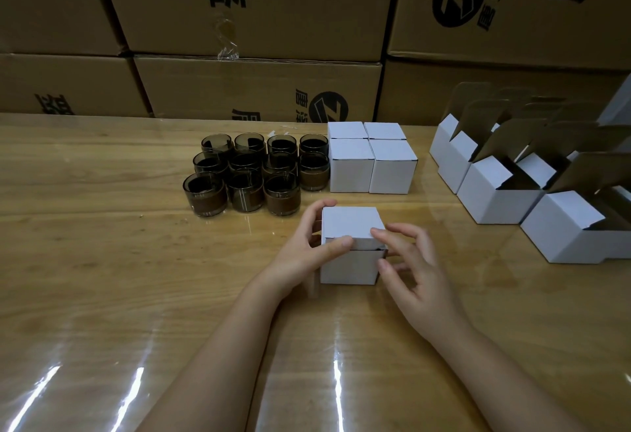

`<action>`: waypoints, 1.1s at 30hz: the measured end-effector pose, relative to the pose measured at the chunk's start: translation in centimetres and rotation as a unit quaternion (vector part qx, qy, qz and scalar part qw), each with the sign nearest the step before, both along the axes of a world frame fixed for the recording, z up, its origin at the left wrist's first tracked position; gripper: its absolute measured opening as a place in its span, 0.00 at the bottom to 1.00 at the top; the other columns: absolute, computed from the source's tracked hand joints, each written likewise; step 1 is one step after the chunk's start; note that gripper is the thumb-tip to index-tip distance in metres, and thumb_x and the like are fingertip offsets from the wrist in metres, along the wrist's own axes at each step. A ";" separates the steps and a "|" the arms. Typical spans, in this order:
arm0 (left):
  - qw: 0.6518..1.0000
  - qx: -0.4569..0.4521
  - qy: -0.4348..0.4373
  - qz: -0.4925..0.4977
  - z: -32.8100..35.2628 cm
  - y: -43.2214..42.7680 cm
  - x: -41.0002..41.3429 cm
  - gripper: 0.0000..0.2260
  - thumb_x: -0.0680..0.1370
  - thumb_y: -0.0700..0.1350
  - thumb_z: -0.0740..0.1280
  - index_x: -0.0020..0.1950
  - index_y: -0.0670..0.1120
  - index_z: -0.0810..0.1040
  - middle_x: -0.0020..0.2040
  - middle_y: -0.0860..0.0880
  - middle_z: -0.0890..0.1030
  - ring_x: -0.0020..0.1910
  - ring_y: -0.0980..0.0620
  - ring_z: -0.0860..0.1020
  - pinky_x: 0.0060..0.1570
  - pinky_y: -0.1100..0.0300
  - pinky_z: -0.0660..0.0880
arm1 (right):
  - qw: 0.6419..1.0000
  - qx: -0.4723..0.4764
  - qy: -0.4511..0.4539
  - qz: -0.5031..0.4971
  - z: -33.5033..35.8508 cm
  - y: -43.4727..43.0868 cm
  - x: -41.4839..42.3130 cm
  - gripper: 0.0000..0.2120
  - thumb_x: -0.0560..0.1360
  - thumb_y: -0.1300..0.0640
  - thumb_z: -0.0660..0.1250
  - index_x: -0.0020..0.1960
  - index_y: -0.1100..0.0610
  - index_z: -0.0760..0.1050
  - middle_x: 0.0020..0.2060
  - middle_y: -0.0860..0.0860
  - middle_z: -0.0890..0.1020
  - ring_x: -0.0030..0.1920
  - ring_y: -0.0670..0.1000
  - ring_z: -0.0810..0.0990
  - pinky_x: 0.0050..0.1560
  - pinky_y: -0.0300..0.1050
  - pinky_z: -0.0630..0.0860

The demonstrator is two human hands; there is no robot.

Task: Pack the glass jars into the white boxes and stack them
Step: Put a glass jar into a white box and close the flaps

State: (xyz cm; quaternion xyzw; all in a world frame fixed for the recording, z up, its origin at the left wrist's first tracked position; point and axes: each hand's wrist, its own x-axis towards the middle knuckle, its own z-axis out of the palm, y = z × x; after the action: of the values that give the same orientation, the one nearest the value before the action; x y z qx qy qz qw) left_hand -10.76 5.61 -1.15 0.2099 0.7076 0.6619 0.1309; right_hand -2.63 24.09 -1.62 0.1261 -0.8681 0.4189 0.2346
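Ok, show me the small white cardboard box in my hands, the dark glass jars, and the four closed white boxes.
Small white cardboard box (351, 223): head view, top lid.
Dark glass jars (246, 196): head view, front middle jar's wall.
Four closed white boxes (392, 175): head view, near-right box's front.

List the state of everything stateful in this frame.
Held box, lid down, front edge not fully seated.
Left hand, grips the box's left side.
Right hand, index on lid, thumb at front.
Closed boxes, four, shut, one layer.
Open boxes, lids up.
Glass jars, upright, unpacked.
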 end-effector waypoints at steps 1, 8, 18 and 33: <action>1.000 0.009 -0.003 -0.002 0.1 0.0 0.0 0.29 0.64 0.63 0.70 0.63 0.64 0.67 0.64 0.55 0.72 0.61 0.59 0.73 0.53 0.66 0.73 | 1.000 0.000 -0.002 0.001 0.0 0.0 0.0 0.19 0.76 0.56 0.63 0.63 0.40 0.70 0.63 0.47 0.68 0.53 0.40 0.75 0.47 0.49 0.80; 0.999 0.036 -0.018 -0.006 0.3 0.1 0.3 0.29 0.66 0.61 0.66 0.65 0.57 0.67 0.61 0.54 0.73 0.51 0.66 0.76 0.47 0.71 0.72 | 1.000 -0.002 -0.003 0.005 -0.2 0.1 -0.1 0.18 0.76 0.54 0.62 0.62 0.37 0.70 0.62 0.44 0.68 0.53 0.38 0.75 0.47 0.41 0.77; 1.000 0.016 -0.026 -0.001 0.4 -0.1 0.3 0.25 0.69 0.53 0.65 0.67 0.58 0.66 0.65 0.50 0.72 0.59 0.56 0.74 0.51 0.68 0.72 | 1.000 -0.007 0.008 0.007 -0.2 0.0 -0.2 0.17 0.75 0.56 0.62 0.60 0.40 0.72 0.61 0.47 0.70 0.54 0.39 0.75 0.49 0.33 0.75; 0.999 0.029 -0.029 -0.008 0.2 -0.1 0.2 0.30 0.64 0.55 0.68 0.66 0.60 0.67 0.63 0.50 0.73 0.56 0.58 0.75 0.51 0.66 0.74 | 1.000 -0.009 0.013 0.014 -0.3 -0.1 -0.2 0.15 0.75 0.61 0.64 0.58 0.45 0.75 0.60 0.50 0.71 0.54 0.36 0.74 0.49 0.31 0.74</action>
State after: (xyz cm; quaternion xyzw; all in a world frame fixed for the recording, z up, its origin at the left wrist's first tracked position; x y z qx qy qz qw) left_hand -10.56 5.51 -0.94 0.1997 0.6826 0.6867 0.1507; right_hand -2.85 24.03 -1.92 0.1416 -0.8592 0.4283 0.2414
